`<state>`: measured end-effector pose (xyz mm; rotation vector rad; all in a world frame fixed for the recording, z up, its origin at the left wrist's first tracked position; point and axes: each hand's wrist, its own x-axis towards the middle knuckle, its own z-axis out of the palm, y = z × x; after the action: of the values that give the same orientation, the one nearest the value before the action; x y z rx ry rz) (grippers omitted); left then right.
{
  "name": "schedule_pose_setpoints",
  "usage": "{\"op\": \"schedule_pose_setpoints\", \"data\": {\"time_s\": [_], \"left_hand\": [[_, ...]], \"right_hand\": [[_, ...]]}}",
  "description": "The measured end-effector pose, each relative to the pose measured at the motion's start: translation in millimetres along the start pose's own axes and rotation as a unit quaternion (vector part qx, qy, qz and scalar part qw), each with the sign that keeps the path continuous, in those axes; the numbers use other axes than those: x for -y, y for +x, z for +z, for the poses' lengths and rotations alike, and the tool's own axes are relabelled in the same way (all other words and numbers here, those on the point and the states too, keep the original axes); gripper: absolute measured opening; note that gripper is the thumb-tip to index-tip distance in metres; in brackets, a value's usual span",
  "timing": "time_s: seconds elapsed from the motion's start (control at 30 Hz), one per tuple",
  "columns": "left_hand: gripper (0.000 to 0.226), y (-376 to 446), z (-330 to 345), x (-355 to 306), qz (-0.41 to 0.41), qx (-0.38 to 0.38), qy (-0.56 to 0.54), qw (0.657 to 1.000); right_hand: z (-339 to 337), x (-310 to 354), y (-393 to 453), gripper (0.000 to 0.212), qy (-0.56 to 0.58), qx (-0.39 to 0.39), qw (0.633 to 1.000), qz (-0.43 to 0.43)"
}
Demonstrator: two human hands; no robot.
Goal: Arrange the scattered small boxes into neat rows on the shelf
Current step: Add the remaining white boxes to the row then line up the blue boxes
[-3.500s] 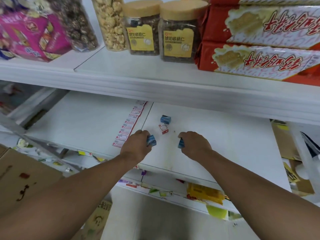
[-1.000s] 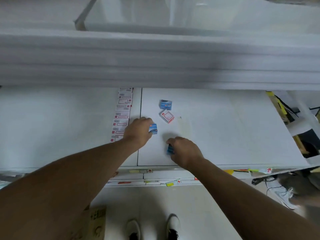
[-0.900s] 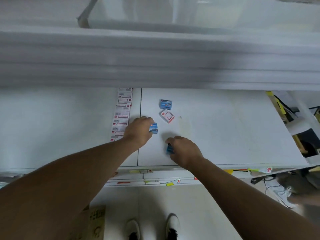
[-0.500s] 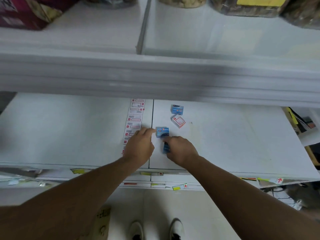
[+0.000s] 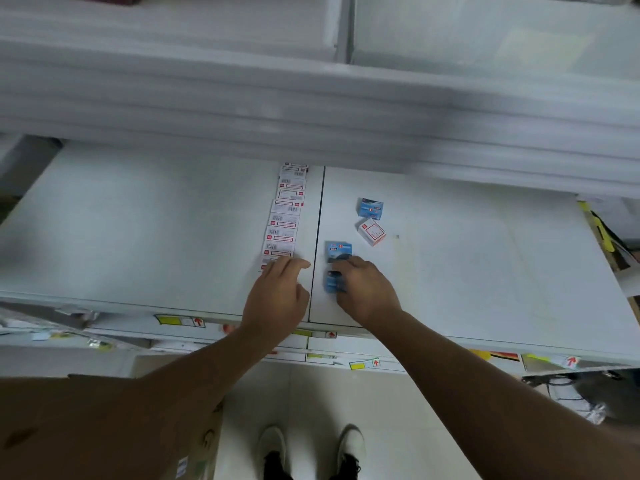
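Observation:
Two small blue boxes lie one behind the other on the white shelf (image 5: 485,271), just right of its centre seam. My right hand (image 5: 367,292) pinches the nearer blue box (image 5: 331,283), and its fingertips reach the farther blue box (image 5: 338,251). My left hand (image 5: 277,296) rests on the shelf left of the seam with relaxed fingers and holds nothing. Its fingertips lie at the near end of a row of white red-labelled boxes (image 5: 287,216). Farther back, a third blue box (image 5: 370,206) and a white-and-red box (image 5: 372,232) lie loose and askew.
The upper shelf's front edge (image 5: 311,116) overhangs the back of the working shelf, blurred by head motion. A cardboard box (image 5: 104,427) stands on the floor at lower left beside my shoes (image 5: 277,448). Clutter sits past the shelf's right end (image 5: 602,237).
My left hand has let go of the farther blue box and drawn back left of the seam. My right hand has slid its blue box up just behind that one.

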<state>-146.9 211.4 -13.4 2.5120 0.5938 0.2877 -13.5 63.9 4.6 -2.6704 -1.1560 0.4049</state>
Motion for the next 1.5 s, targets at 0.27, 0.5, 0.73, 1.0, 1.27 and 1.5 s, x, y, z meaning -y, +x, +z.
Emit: {"op": "schedule_pose_setpoints", "data": {"time_s": [0.27,0.5,0.73,1.0,1.27,1.5], "left_hand": [[0.033,-24,11,-44,-0.183,-0.061,-0.327,0.925],[0.029,-12,29,-77,-0.324,-0.023,-0.533,0.781],[0.069,-6,50,-74,-0.326,-0.008,-0.581,0.746],[0.055,22,60,-59,-0.304,-0.014,-0.549,0.778],[0.083,35,39,-71,-0.304,-0.012,-0.554,0.775],[0.066,28,22,-71,-0.291,-0.024,-0.448,0.845]], "right_hand": [[2,-11,-52,0.038,0.349,-0.126,0.912,0.173],[23,7,-51,0.017,0.643,-0.113,0.715,0.25],[28,20,-41,0.037,0.686,-0.098,0.673,0.259],[23,11,-15,0.048,0.684,-0.059,0.68,0.256],[19,6,-1,0.058,0.668,-0.04,0.703,0.241],[10,-6,-13,0.025,0.613,-0.06,0.75,0.241]]}}
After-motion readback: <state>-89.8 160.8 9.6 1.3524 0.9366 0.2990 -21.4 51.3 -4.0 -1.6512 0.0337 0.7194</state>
